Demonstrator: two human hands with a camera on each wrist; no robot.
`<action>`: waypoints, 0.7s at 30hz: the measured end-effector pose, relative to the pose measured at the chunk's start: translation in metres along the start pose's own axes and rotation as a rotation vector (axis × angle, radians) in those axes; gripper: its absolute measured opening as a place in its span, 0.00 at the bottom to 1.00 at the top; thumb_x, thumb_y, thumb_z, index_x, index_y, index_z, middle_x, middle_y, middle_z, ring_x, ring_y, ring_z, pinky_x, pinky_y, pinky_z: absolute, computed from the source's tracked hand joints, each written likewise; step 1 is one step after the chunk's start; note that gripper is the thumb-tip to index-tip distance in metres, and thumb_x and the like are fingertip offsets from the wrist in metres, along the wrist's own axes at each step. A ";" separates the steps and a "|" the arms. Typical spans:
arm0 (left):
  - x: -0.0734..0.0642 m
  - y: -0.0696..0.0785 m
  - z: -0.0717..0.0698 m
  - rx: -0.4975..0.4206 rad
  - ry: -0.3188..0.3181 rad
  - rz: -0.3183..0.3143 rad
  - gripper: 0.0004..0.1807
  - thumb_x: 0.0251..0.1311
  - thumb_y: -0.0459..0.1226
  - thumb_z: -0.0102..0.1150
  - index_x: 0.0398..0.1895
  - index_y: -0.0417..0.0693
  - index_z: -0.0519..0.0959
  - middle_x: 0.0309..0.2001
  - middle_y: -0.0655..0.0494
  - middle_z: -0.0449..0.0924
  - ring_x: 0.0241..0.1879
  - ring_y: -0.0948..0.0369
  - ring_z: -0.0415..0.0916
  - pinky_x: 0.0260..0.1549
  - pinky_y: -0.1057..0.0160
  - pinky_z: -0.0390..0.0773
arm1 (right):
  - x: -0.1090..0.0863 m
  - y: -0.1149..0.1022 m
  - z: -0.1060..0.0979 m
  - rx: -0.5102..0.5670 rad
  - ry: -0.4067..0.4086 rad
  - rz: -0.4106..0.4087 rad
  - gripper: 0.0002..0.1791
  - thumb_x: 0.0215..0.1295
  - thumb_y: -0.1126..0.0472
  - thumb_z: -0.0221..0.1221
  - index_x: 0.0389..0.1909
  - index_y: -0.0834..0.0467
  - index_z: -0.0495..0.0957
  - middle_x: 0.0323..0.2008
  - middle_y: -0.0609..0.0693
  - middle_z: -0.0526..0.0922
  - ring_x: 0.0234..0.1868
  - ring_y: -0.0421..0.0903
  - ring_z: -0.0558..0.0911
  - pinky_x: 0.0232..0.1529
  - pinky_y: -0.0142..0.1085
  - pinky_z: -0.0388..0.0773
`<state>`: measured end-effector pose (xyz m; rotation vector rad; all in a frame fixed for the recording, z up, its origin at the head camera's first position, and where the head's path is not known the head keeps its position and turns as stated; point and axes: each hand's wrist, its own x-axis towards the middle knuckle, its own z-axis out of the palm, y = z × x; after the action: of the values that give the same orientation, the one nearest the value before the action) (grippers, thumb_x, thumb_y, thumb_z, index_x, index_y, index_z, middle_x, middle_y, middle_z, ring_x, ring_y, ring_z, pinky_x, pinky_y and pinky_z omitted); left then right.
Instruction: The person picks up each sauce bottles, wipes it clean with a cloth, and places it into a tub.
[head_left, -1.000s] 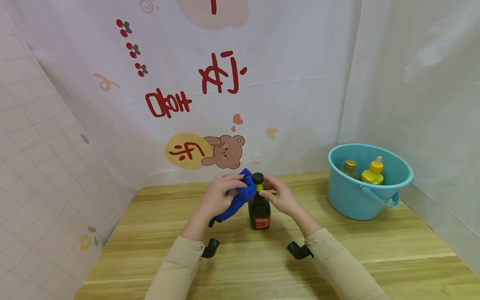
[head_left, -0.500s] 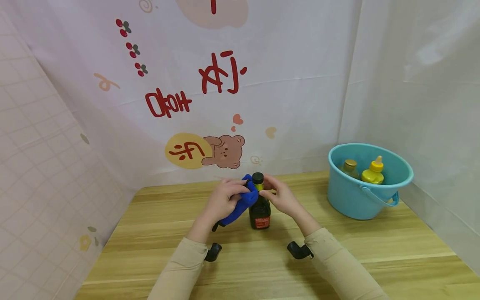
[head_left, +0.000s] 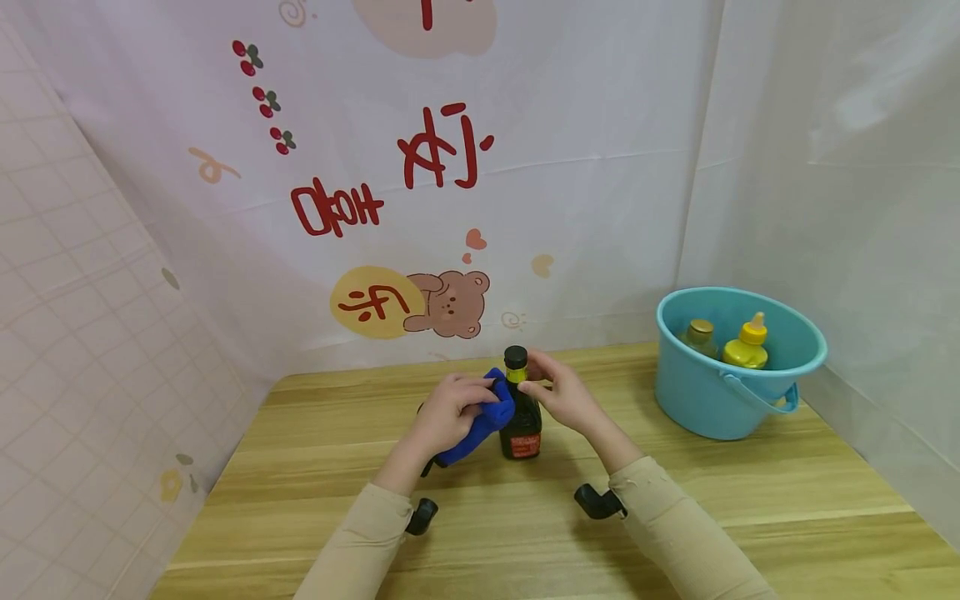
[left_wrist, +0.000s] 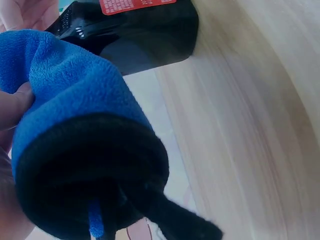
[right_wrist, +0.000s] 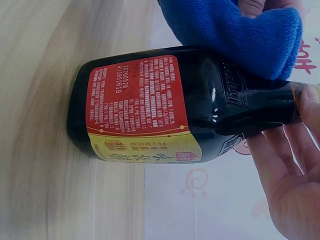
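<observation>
A dark soy sauce bottle point(head_left: 527, 417) with a black cap and a red and yellow label point(right_wrist: 137, 100) stands upright on the wooden table. My right hand point(head_left: 564, 397) pinches its neck, thumb in front and fingers behind. From the left, my left hand point(head_left: 448, 413) grips a bunched blue cloth point(head_left: 480, 432) with black edging, held against the bottle's shoulder. The left wrist view shows the cloth point(left_wrist: 82, 90) folded into a loose roll, a black strip hanging from its end. Most of the left fingers are hidden by the cloth.
A light blue bucket point(head_left: 686, 400) stands at the right of the table point(head_left: 480, 550). In it are a gold-capped bottle point(head_left: 701, 335) and a yellow squeeze bottle point(head_left: 746, 350). A printed white sheet point(head_left: 600, 217) hangs behind the table.
My left hand and the blue cloth have moved down along the bottle, from its neck to its shoulder. My right hand stays at the neck, and the bottle keeps its place.
</observation>
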<state>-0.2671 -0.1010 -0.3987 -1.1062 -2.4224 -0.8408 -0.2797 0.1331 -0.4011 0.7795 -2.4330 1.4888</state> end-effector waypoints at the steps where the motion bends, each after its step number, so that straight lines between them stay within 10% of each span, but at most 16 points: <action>1: -0.001 0.000 0.000 -0.002 -0.003 -0.003 0.15 0.58 0.21 0.62 0.41 0.47 0.88 0.53 0.49 0.83 0.52 0.48 0.77 0.50 0.50 0.78 | 0.000 0.000 0.000 0.001 0.000 -0.002 0.24 0.67 0.68 0.61 0.64 0.62 0.72 0.46 0.58 0.83 0.48 0.56 0.81 0.49 0.53 0.79; 21: -0.018 -0.013 0.007 -0.050 -0.046 -0.044 0.15 0.57 0.22 0.62 0.40 0.48 0.88 0.52 0.52 0.84 0.54 0.51 0.78 0.53 0.51 0.76 | 0.000 -0.001 0.001 0.008 -0.001 0.024 0.26 0.68 0.68 0.61 0.66 0.60 0.71 0.49 0.57 0.84 0.50 0.56 0.81 0.50 0.54 0.78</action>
<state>-0.2658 -0.1134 -0.4190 -1.1053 -2.4845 -0.9036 -0.2792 0.1322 -0.4010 0.7553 -2.4473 1.5076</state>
